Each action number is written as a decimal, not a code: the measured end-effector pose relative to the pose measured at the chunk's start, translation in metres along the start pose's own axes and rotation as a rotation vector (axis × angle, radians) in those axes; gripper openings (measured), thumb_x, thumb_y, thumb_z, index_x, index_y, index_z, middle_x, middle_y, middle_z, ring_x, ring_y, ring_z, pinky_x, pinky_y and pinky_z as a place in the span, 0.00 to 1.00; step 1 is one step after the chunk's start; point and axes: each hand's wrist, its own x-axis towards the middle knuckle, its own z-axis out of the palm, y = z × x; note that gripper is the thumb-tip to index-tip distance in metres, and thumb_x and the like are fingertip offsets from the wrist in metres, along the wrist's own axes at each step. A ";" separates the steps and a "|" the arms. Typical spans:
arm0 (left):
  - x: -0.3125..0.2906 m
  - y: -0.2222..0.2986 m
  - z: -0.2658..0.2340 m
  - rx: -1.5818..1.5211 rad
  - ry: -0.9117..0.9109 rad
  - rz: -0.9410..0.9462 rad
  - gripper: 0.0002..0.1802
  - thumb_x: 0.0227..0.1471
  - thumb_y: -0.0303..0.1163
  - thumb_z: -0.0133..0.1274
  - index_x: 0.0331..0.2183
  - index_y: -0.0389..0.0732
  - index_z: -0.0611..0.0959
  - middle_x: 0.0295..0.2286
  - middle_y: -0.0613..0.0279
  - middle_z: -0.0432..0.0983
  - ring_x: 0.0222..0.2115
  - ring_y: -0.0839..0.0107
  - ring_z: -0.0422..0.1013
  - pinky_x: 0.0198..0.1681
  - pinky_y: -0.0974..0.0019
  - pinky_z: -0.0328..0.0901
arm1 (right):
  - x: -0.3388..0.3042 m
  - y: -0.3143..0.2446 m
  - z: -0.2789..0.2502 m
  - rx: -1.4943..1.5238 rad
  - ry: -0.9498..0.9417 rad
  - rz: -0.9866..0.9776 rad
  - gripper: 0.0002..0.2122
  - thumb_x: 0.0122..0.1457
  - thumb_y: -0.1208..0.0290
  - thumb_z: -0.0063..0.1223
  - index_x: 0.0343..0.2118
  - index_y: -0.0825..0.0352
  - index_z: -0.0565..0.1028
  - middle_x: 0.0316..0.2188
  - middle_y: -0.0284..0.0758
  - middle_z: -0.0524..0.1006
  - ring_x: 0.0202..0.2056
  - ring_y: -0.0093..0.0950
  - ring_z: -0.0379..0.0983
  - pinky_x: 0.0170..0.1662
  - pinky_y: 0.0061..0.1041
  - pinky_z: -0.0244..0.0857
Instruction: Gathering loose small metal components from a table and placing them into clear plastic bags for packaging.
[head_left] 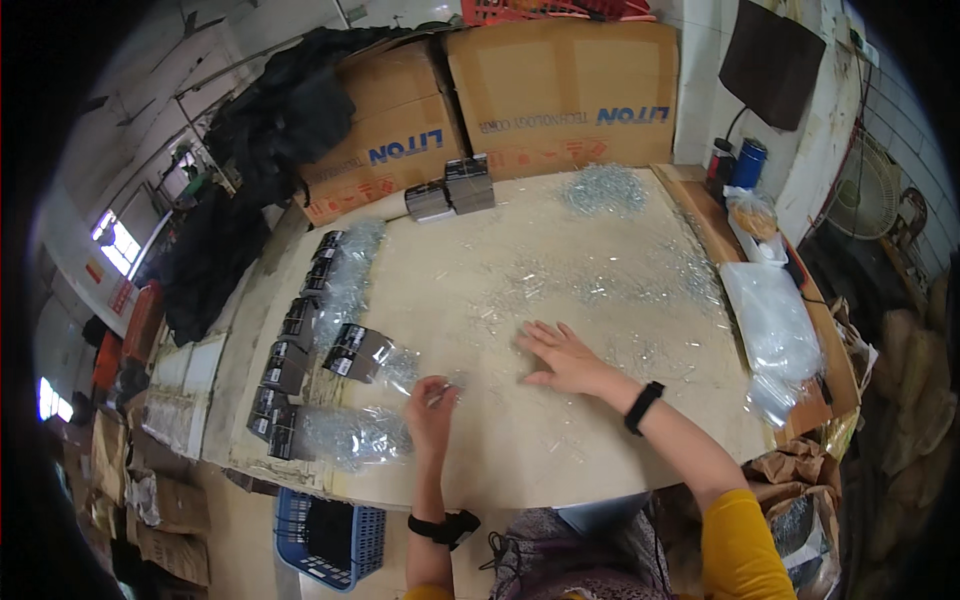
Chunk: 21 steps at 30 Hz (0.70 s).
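Left hand (432,405): fingers pinched on small metal pieces (441,394), just beside a clear bag (352,435).
Right hand (562,356): open, flat on the bench (500,440), grasping nothing.

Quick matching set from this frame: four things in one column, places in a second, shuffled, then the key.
Things
1. blue basket
2. cardboard boxes
3. blue cylinder
4. right hand

Places
A. far right corner of the table
B. flat on the tabletop among scattered small metal parts
C. on the floor below the table's near edge
D. along the table's far side

Pairs: 1-C, 2-D, 3-A, 4-B
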 end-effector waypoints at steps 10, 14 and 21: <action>0.016 -0.031 -0.028 0.200 0.063 -0.006 0.25 0.43 0.20 0.59 0.46 0.37 0.74 0.33 0.58 0.76 0.34 0.70 0.73 0.39 0.67 0.68 | 0.048 0.051 -0.014 -0.264 -0.024 0.557 0.34 0.52 0.39 0.51 0.61 0.47 0.64 0.66 0.38 0.53 0.66 0.50 0.44 0.59 0.71 0.34; 0.030 -0.034 -0.034 0.242 0.116 0.018 0.26 0.44 0.19 0.58 0.48 0.38 0.73 0.30 0.58 0.74 0.33 0.64 0.72 0.40 0.63 0.67 | -0.011 0.069 -0.026 -0.297 -0.130 0.557 0.34 0.52 0.40 0.52 0.61 0.46 0.63 0.66 0.40 0.54 0.65 0.52 0.45 0.58 0.71 0.39; 0.049 -0.058 -0.036 0.538 0.164 0.062 0.30 0.44 0.21 0.59 0.50 0.36 0.69 0.33 0.50 0.71 0.36 0.52 0.69 0.44 0.58 0.64 | -0.128 -0.012 -0.065 -0.397 -0.091 0.370 0.32 0.54 0.48 0.56 0.62 0.49 0.63 0.65 0.42 0.55 0.65 0.49 0.47 0.63 0.54 0.45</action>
